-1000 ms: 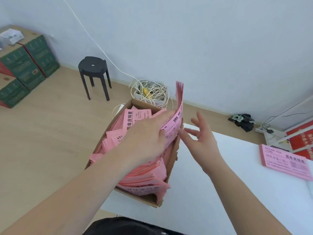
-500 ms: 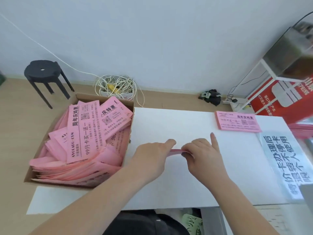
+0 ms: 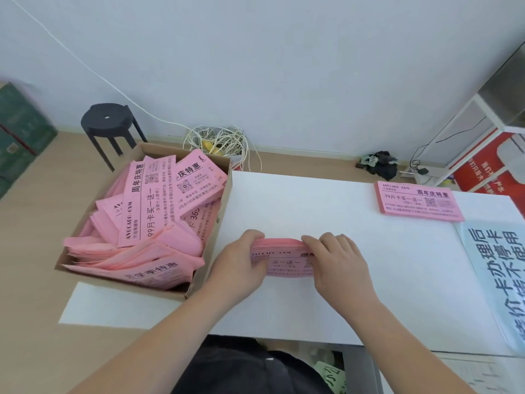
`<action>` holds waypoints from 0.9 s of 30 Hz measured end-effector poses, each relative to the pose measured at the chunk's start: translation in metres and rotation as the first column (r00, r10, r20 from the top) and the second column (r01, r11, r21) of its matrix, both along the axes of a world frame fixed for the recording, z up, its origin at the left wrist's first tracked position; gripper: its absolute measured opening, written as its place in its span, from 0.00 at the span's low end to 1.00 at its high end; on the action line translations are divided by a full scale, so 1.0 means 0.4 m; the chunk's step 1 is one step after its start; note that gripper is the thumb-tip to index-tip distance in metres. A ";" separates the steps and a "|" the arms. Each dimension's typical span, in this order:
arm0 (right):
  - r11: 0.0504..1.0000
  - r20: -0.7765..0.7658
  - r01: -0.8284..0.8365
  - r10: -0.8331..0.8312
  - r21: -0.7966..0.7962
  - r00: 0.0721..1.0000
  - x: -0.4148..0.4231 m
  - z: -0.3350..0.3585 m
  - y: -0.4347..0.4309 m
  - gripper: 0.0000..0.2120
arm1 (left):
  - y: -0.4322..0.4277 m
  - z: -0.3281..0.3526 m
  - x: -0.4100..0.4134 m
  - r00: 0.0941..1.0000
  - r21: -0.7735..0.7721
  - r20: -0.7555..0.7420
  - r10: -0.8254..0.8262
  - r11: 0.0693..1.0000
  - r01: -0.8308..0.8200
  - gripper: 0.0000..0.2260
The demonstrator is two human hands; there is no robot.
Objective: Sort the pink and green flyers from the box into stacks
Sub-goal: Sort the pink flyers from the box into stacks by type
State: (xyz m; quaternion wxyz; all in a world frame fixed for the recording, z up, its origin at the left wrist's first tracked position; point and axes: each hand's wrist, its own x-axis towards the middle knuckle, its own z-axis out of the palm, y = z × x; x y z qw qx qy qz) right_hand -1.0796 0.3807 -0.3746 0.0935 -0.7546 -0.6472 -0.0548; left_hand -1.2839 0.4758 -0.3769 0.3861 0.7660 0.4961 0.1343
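Pink printed flyer bundle (image 3: 284, 262): left hand (image 3: 241, 265) and right hand (image 3: 338, 265) fingers (image 3: 312, 243) pinch its ends.

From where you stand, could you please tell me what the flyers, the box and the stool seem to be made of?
The flyers: thin matte pink paper; loose ones curl and fan. The box: plain brown cardboard, unglazed, with raw bent edges. The stool: black, dull sheen; its one-piece look suggests moulded plastic, though painted metal is possible.
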 end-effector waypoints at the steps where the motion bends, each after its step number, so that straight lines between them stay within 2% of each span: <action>1: 1.000 -0.013 0.007 -0.007 0.010 1.000 -0.001 -0.003 -0.002 0.22 | -0.006 -0.008 -0.005 0.994 -0.092 0.074 0.082 0.993 -0.075 0.16; 4: 0.999 -0.033 -0.004 0.003 -0.043 0.999 -0.013 0.007 -0.006 0.19 | -0.018 -0.026 -0.017 0.966 -0.244 0.180 0.186 0.960 -0.139 0.10; 6: 0.974 -0.144 0.016 -0.050 -0.228 0.988 -0.022 0.047 -0.002 0.18 | -0.023 -0.006 -0.013 0.950 -0.277 0.247 0.193 0.953 -0.122 0.07; 8: 0.918 -0.282 0.053 -0.175 -0.393 0.943 -0.010 0.088 0.017 0.18 | -0.019 0.019 -0.008 0.932 -0.301 0.303 0.200 0.948 -0.106 0.07; 10: 0.858 -0.259 0.077 -0.238 -0.509 0.936 0.004 0.104 0.029 0.19 | -0.014 0.017 -0.003 0.934 -0.312 0.298 0.195 0.945 -0.098 0.06; 13: 0.859 -0.050 0.135 -0.183 -0.494 0.982 -0.013 0.074 0.022 0.25 | -0.014 -0.023 -0.002 0.976 -0.271 0.135 0.169 0.954 -0.127 0.05; 14: 0.873 -0.025 0.130 -0.160 -0.471 0.987 -0.034 0.056 0.013 0.26 | -0.012 -0.036 -0.001 0.984 -0.257 0.079 0.162 0.957 -0.137 0.04; 15: 0.888 -0.039 0.103 -0.134 -0.447 0.990 -0.056 0.036 0.001 0.25 | -0.012 -0.042 -0.001 0.986 -0.241 0.041 0.163 0.959 -0.149 0.04; 17: 0.902 -0.165 0.050 -0.133 -0.429 0.977 -0.097 -0.002 -0.023 0.20 | -0.013 -0.050 -0.004 0.984 -0.184 0.013 0.176 0.968 -0.171 0.05; 19: 0.908 -0.273 0.037 -0.164 -0.417 0.948 -0.123 -0.038 -0.047 0.17 | -0.024 -0.060 -0.019 0.984 -0.114 0.026 0.178 0.978 -0.174 0.09; 20: 0.922 -0.278 0.037 -0.154 -0.385 0.948 -0.130 -0.055 -0.057 0.17 | -0.037 -0.062 -0.031 0.983 -0.120 0.061 0.175 0.979 -0.167 0.13; 22: 0.939 -0.276 0.056 -0.156 -0.338 0.948 -0.138 -0.068 -0.065 0.17 | -0.071 -0.058 -0.056 0.974 -0.206 0.122 0.192 0.965 -0.164 0.20; 25: 0.925 -0.326 0.075 -0.206 -0.374 0.923 -0.136 -0.051 -0.051 0.23 | -0.101 -0.057 -0.072 0.935 -0.270 0.222 0.277 0.939 -0.214 0.28; 27: 0.892 -0.382 0.081 -0.271 -0.445 0.884 -0.128 -0.028 -0.038 0.27 | -0.106 -0.057 -0.067 0.884 -0.316 0.293 0.365 0.909 -0.271 0.27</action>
